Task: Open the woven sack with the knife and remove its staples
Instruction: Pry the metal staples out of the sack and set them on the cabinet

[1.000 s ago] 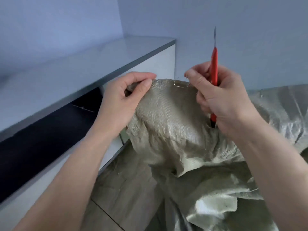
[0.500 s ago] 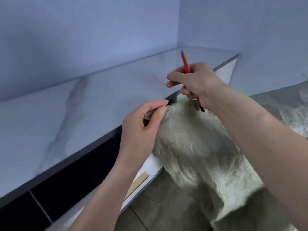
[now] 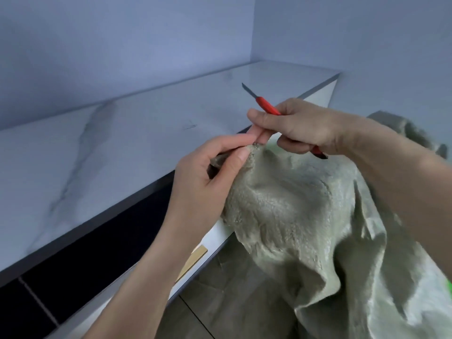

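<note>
Hands meet at the top edge of the sack [image 3: 288,211], which hangs crumpled beside the marble-patterned table [image 3: 117,152] and falls toward the tiled floor [image 3: 227,299]. The left hand [image 3: 208,174] is pinched shut on the sack's corner. The right hand [image 3: 300,126] is closed around a red knife [image 3: 267,107], blade pointing up and away over the table, while its fingertips [image 3: 259,137] touch the same corner. A thin staple [image 3: 190,126] lies on the table.

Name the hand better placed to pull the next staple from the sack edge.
Right hand: its fingertips already touch the sack edge, beside the left hand, which pinches it taut.
</note>
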